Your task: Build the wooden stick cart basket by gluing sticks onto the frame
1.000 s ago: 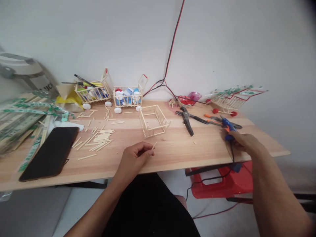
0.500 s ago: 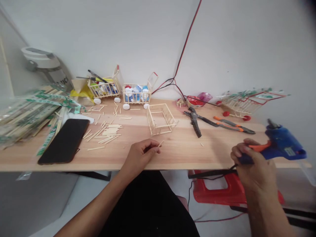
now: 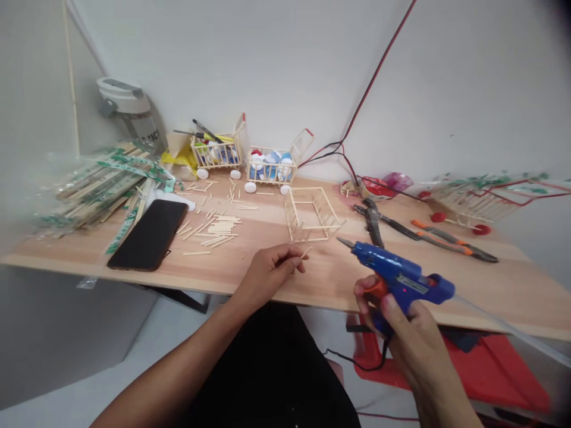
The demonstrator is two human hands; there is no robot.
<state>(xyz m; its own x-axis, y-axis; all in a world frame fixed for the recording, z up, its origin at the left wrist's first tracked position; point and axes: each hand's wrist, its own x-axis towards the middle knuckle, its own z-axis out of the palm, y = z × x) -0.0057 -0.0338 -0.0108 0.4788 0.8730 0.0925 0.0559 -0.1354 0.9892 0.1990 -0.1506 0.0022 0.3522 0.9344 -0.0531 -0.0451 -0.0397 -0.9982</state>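
My left hand (image 3: pixel 273 273) rests on the wooden table (image 3: pixel 446 279) near its front edge, fingers pinched on a short wooden stick (image 3: pixel 304 254). My right hand (image 3: pixel 404 324) is closed round the handle of a blue hot glue gun (image 3: pixel 399 276) with an orange trigger. The gun's nozzle points left toward the stick, a short gap apart. Just behind the stick stands an open-topped basket frame of thin sticks (image 3: pixel 310 215).
A black phone (image 3: pixel 149 235) lies at the left beside loose cut sticks (image 3: pixel 218 226) and bagged sticks (image 3: pixel 100 187). Two small stick carts (image 3: pixel 243 157) stand by the wall. Pliers (image 3: pixel 372 221), orange-handled cutters (image 3: pixel 450 241), red wires and another cart (image 3: pixel 473 202) lie right. A red stool (image 3: pixel 486 368) sits under the table.
My right hand lifted the glue gun from the table's right side and swung it left, nozzle now near the stick. My left hand kept its pinch; the view shifted left.
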